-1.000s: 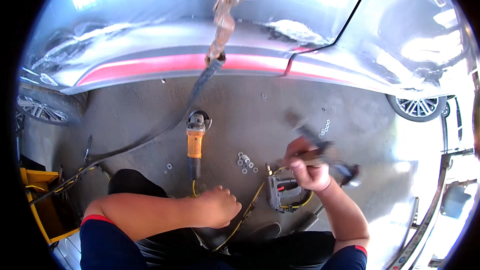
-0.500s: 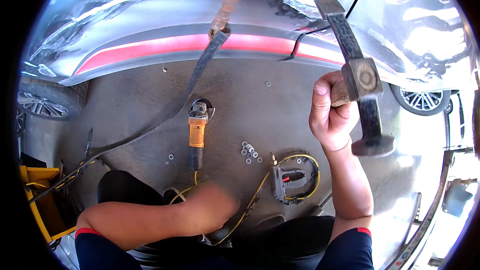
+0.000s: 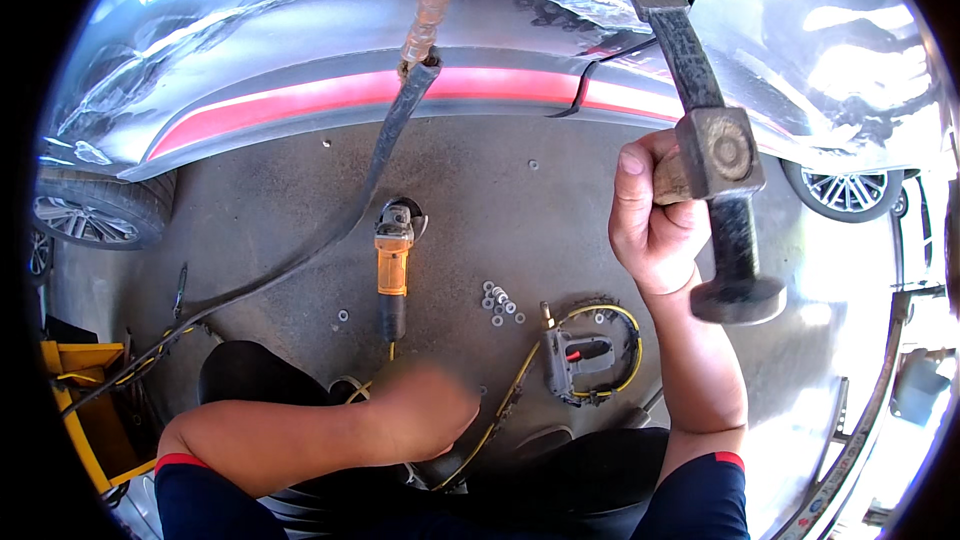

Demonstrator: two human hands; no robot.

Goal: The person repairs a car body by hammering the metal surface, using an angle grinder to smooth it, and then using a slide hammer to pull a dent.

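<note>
Raised at the right, my right hand is closed around the short visible end of the wooden handle of a body hammer. Its dark steel head runs almost upright, with a squared face at the top and a round one at the bottom. My left hand is low in front of my body, blurred, so its fingers and anything in them cannot be made out. Beyond both hands lies a silver car side panel, scraped and creased, with a red stripe along its lower part.
An orange angle grinder lies on the floor near my left hand. Several washers are right of it, beside a grey gun-shaped tool with a yellow-black cable. A thick black cable hangs from a rusty fitting. A yellow cart stands left.
The hammer and my right hand have shifted slightly left, and the hammer's lower face sits a little lower. My left hand stays in about the same place.
</note>
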